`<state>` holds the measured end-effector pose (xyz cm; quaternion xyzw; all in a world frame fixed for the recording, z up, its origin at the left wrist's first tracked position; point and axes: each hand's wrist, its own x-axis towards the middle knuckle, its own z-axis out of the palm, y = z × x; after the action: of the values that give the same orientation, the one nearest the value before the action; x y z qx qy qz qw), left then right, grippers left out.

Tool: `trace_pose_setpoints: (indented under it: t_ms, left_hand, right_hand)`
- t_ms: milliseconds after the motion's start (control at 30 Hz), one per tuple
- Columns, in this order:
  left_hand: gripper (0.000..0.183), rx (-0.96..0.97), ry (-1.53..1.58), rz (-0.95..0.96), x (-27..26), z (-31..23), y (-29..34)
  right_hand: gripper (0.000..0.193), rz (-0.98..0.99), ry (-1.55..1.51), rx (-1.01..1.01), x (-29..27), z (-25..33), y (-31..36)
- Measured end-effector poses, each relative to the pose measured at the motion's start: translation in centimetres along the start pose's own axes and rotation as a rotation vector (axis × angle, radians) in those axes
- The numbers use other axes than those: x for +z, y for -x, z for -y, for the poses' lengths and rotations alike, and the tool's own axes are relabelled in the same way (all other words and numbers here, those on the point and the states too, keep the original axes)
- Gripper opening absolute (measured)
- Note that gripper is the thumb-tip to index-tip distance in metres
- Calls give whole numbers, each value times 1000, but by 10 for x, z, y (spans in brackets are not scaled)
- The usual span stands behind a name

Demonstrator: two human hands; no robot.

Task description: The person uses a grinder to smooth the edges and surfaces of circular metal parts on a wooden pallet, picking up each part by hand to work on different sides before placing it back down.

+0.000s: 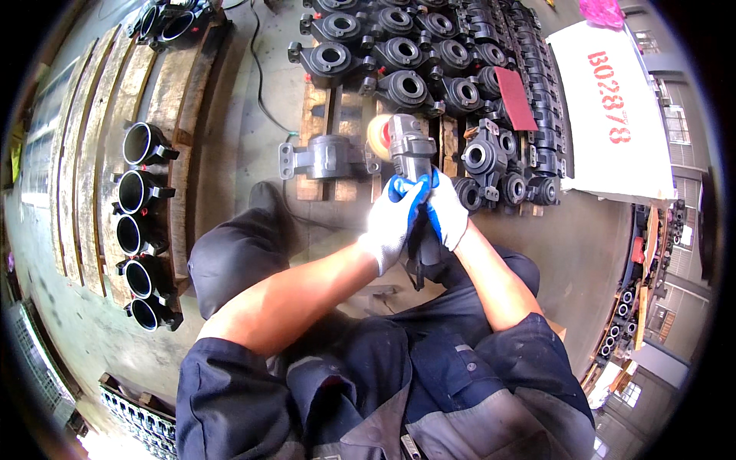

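Both of my hands wear white gloves with blue palms and are wrapped round the body of an angle grinder (412, 146). My left hand (392, 218) grips it from the left, and my right hand (446, 208) closes on it from the right. The tool points away from me, with its round tan disc (378, 136) on the left side. Left of the disc, a dark grey cylindrical casting (328, 157) with a holed flange lies on its side on a wooden pallet (313, 188). I cannot tell whether the disc touches the casting.
Rows of black castings with round bores (403, 52) fill the far pallet, and a red sheet (516, 100) lies on them. At left, several black cylinders (138, 192) stand on another pallet (96, 153). A white-covered stack (609, 107) is at right. Black cable (257, 77) crosses the floor.
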<state>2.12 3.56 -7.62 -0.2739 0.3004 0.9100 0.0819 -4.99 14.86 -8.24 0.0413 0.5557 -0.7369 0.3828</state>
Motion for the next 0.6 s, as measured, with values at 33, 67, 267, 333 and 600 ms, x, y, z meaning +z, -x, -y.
trace_pose_setpoints:
  t_ms: [33, 67, 267, 333, 600]
  left_hand:
    - [22, 18, 20, 47, -3, 1, -2]
    - [27, 33, -44, 146, -10, -1, -5]
    - [52, 70, -360, 356, 8, -52, 12]
    - [64, 124, -526, 380, 5, -68, 15]
    - [54, 292, -962, 53, -65, -94, -6]
  right_hand:
    - [19, -119, 241, -56, 4, 4, 1]
    - [19, -104, -9, -2, 4, 13, 4]
    - [32, -148, 26, -172, 9, 68, 31]
    - [31, -162, 15, -201, 4, 79, 41]
    - [33, -148, -192, -340, -18, 110, 75]
